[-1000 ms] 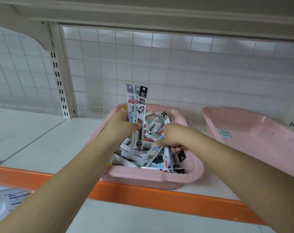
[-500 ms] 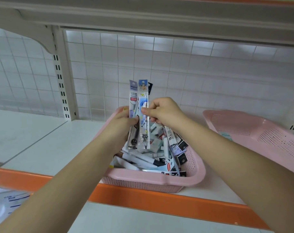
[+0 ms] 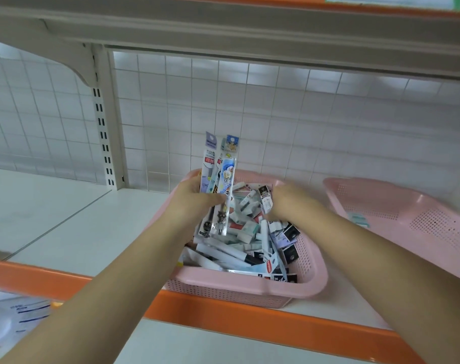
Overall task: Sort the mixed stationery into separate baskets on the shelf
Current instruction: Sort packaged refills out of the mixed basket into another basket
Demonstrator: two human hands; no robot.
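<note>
While the pen packs [image 3: 218, 177] stand upright as a loose fan above the far left corner of the mixed basket [image 3: 244, 283], their only restraint is the left hand [image 3: 194, 203], whose thumb and fingers are curled round the lower half of the fan.

Risk 1, slippage: the sleeves look glossy and overlap unevenly. Adding another pack to the same grip would probably spread the fan, and one sleeve could slide out and drop into the pile [image 3: 250, 232], which undoes the sort.

Risk 2, uncertain pick: the right hand [image 3: 286, 203] is lowered into the pile near the basket's centre, fingers bent downward beside a black-topped pack [image 3: 266, 199]. Motion blur hides whether anything is pinched, so its hold cannot be told. A pull on one pack from a tangled heap may drag neighbours over the rim.

Risk 3, basket shift: the mixed basket sits at the near edge of the shelf [image 3: 53, 219], directly behind the orange lip [image 3: 223, 311]. A hard outward tug could tip it toward the person.

Risk 4, missorting: the second basket [image 3: 407, 206], at the right and well apart from the left hand, holds one small packet [image 3: 360, 219] of unclear type; verify the category before release
</note>
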